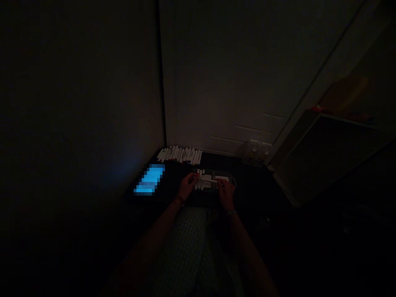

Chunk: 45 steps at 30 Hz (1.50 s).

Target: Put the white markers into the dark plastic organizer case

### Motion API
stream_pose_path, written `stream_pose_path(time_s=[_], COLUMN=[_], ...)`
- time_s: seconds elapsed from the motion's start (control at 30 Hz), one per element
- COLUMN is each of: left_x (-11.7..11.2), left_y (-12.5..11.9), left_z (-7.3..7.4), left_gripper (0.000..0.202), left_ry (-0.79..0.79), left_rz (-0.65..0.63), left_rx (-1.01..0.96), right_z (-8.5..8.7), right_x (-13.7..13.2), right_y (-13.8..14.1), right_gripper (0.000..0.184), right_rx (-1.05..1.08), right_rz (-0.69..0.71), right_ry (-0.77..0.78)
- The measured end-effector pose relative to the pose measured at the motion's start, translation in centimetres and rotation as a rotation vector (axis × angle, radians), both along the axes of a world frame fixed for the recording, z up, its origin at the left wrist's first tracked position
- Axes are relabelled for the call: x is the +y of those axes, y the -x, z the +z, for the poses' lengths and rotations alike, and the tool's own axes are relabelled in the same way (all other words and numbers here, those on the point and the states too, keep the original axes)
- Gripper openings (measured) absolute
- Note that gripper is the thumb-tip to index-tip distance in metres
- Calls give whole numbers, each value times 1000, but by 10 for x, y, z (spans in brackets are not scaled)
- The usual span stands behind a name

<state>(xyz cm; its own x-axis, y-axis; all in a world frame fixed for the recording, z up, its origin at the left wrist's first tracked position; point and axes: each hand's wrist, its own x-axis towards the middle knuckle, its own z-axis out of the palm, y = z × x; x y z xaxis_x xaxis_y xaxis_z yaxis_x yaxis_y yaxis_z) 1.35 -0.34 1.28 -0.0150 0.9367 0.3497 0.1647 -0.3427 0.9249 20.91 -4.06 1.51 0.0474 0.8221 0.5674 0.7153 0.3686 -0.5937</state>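
A white marker [209, 180] lies sideways between my two hands, over an open clear plastic case [234, 182]. My left hand [186, 185] pinches its left end, where a bit of red shows at the fingertips. At the other end, the fingers of my right hand [227, 192] are closed on it. Several white markers [199, 185] stand side by side in the left part of the case, close to my left fingertips. Dim light hides the finer detail of both grips.
Behind the case, a row of several white markers [181, 155] lies along the wall side of the dark table. A lit, blurred screen [150, 180] is at the left. Two clear packages [257, 152] stand at the back right, near a shelf-like box [318, 119].
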Motion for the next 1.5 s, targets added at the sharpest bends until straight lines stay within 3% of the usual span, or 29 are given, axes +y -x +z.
stream_pose_path(time_s=[0.3, 0.9, 1.3, 1.4, 1.5], left_x=[2, 6, 4, 2, 0], left_y=[0, 1, 1, 1, 0], left_z=[-2, -4, -1, 1, 1], left_gripper=[29, 33, 33, 34, 37], left_ry=[-2, 2, -1, -15, -37], left_rz=[-18, -34, 29, -13, -70], left_rx=[-45, -136, -151, -161, -109], right_z=[3, -9, 9, 10, 11], right_x=[-1, 5, -9, -10, -8], right_y=[0, -3, 6, 7, 13], right_gripper=[34, 35, 26, 25, 28], right_rx=[27, -75, -180, -168, -104], right_rz=[19, 29, 121, 96, -15], right_ry=[4, 4, 1, -22, -34])
